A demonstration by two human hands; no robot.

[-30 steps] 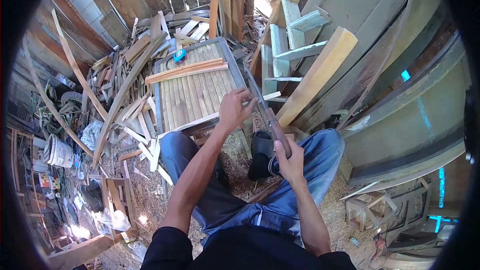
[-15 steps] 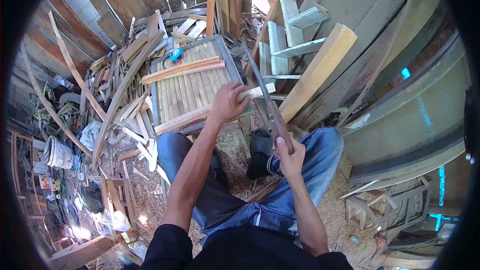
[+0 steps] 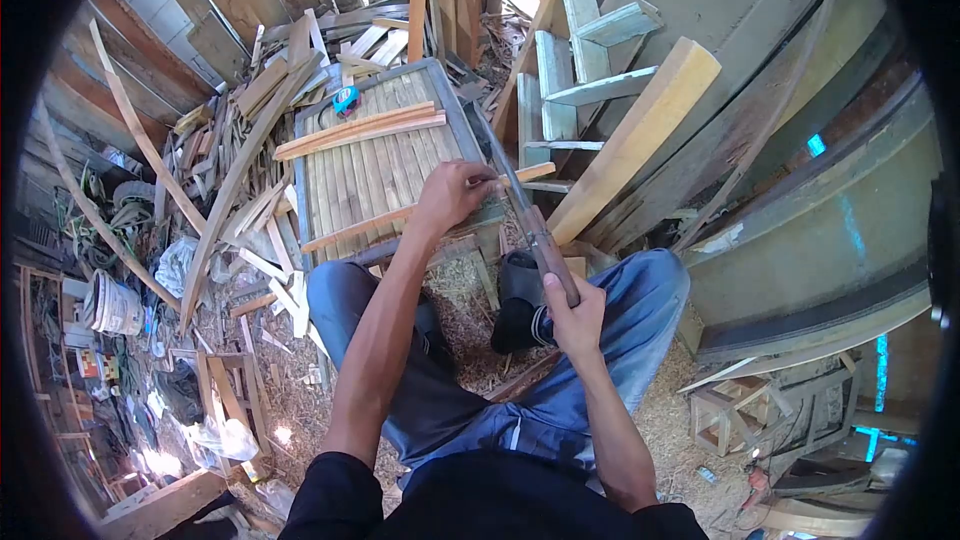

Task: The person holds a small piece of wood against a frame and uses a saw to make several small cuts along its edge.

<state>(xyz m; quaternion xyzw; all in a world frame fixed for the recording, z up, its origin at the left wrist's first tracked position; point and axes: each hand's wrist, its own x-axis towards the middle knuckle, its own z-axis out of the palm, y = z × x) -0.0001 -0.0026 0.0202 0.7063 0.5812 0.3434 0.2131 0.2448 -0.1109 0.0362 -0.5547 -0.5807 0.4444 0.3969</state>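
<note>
Left hand (image 3: 450, 195) pinches a thin wooden strip (image 3: 355, 227) flat on the slatted panel (image 3: 345, 170), steadying it while the right hand (image 3: 575, 315) grips the long knife (image 3: 525, 215) against its end.

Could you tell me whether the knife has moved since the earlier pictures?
Yes. Against the slatted panel, the tip of the knife reached near the far right corner half a second ago; now it sits drawn back along the panel's right side.

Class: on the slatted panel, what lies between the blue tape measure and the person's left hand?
Head view: two loose wooden strips lie across the panel between the tape measure and the left hand, which grips a lath.
</note>
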